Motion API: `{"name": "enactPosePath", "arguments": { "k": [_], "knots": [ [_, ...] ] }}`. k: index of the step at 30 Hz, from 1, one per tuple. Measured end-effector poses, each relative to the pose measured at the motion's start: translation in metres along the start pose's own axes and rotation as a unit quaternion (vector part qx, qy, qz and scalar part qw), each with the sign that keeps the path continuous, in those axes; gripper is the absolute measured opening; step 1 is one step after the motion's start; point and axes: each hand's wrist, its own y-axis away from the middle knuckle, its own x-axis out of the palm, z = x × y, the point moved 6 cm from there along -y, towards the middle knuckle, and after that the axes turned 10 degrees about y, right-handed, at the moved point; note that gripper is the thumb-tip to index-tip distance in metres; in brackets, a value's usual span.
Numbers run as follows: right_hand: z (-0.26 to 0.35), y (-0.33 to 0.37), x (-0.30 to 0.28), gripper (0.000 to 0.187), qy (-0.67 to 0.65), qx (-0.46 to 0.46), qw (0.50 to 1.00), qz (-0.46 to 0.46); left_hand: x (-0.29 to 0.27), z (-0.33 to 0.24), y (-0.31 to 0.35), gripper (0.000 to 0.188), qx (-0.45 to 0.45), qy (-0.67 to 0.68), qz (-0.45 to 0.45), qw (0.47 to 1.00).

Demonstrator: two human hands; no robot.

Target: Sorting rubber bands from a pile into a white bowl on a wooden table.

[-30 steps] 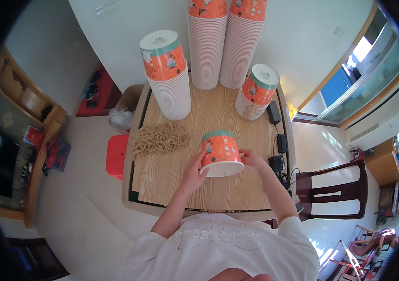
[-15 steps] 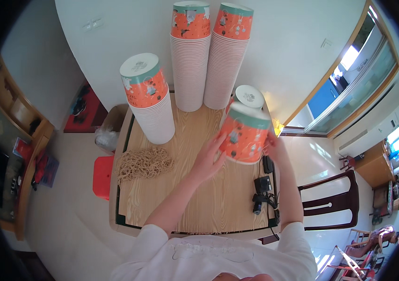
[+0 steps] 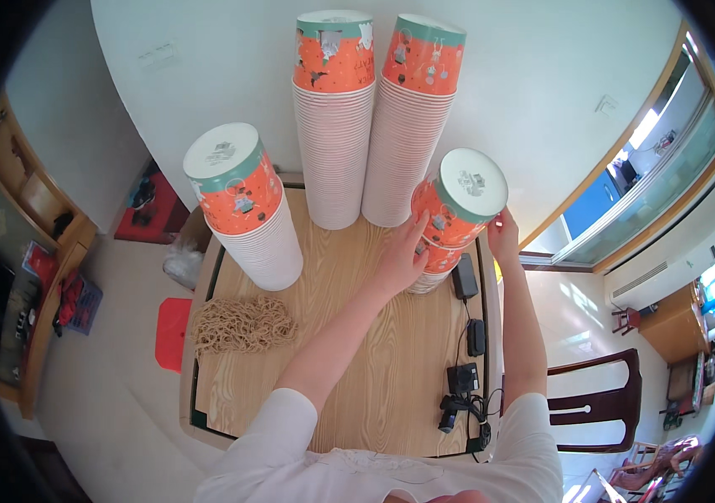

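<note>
Upside down between my hands is an orange paper bucket [image 3: 449, 220] with a green band and white base. It sits over a short stack of the same buckets [image 3: 436, 256] at the table's right side; whether it is fully down on them I cannot tell. My left hand [image 3: 403, 260] is curved against the bucket's left side. On the right side, my right hand [image 3: 504, 239] holds it with fingers partly hidden. Two tall bucket stacks [image 3: 334, 159] [image 3: 408, 151] stand at the back, and a medium stack [image 3: 258, 243] leans in view at the left.
A bundle of tan netting [image 3: 244, 325] lies on the wooden table [image 3: 349, 369] at left. Black adapters and cables [image 3: 463, 379] run along the right edge. A red stool [image 3: 173, 334] stands left of the table, a dark chair [image 3: 596, 407] to its right.
The bucket in my hands has moved away from me and up in view, over the short stack on the right. My view has shifted slightly.
</note>
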Motion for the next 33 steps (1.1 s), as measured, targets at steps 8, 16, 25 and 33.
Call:
{"name": "enactPosePath", "arguments": {
  "k": [8,16,25,33],
  "knots": [
    [-0.032,0.032,0.039,0.035,-0.004,0.025,0.998,0.051,0.024,0.054,0.032,0.071,-0.054,0.034,0.041,0.997],
    [-0.053,0.043,0.054,0.038,0.069,0.043,0.992,0.098,0.036,0.060,0.050,0.074,-0.054,0.026,0.049,0.997],
    [-0.058,0.055,0.066,0.057,-0.006,0.041,0.985,0.168,0.022,0.072,0.065,0.069,-0.081,0.021,0.031,0.996],
    [0.062,0.067,-0.014,0.047,-0.060,0.073,0.991,0.091,-0.177,0.082,0.153,0.012,-0.177,-0.021,-0.282,0.943]
  ]
}}
